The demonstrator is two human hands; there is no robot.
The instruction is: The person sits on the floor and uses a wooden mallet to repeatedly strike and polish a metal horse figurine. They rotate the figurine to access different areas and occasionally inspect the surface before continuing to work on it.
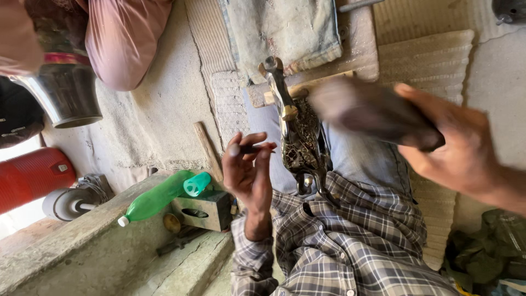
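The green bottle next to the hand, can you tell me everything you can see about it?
The green bottle looks like see-through green plastic with a small white cap at its lower-left end. It lies on its side, tilted, resting on a grey stone ledge and leaning against a small greenish metal box. A lighter turquoise piece sits at its upper end. Whether anything is inside it cannot be told. The left hand is close by but does not touch it.

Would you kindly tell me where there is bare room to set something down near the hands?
Bare floor lies between the steel pot and woven mat. Crowded: the ledge beside the green bottle, and the lap under the ornate metal piece.
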